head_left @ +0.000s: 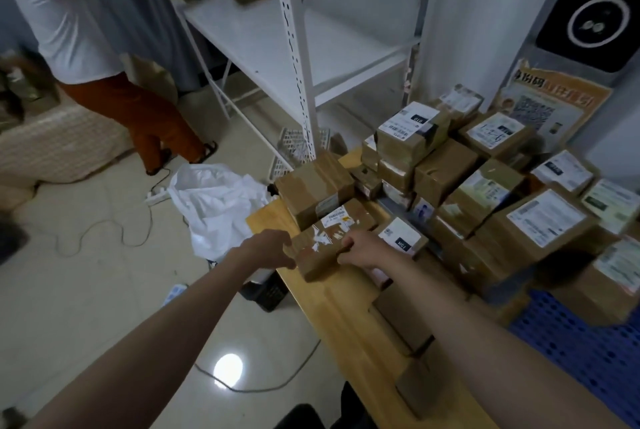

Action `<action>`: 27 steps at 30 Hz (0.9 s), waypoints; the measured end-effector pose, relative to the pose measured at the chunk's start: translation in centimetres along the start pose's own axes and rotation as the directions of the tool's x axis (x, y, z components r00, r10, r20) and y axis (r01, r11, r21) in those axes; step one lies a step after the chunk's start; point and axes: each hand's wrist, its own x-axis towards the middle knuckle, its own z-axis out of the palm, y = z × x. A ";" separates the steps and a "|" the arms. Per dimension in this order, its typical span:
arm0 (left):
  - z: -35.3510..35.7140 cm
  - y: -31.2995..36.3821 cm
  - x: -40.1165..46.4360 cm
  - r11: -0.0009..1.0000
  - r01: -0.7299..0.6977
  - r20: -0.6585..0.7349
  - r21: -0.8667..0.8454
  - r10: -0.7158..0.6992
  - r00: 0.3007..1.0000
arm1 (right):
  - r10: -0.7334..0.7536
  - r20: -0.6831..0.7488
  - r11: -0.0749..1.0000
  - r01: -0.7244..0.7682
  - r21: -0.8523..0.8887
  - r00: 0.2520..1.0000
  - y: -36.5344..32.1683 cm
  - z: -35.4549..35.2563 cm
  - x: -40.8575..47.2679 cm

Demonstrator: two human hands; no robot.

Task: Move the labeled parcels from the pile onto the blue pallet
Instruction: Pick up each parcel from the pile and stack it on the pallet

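We stand over a wooden table [346, 318], kept beside the blue pallet [588, 352] so each carry is short. Stacked parcels [485, 186] crowd the pallet's far part, labels mostly upward, probably for reading. At the table's far end we hold one flat brown parcel [320, 248] by both ends, likely to lift it level. Our left hand [273, 248] curls round its left end; our right hand [363, 250] grips the right end, fingers bent over the top edge.
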 end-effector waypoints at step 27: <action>-7.3 -3.3 23.8 0.973 -0.148 -0.041 -0.177 0.143 0.989 | 0.466 0.013 0.532 -0.292 0.795 0.885 -5.6 1.0 17.2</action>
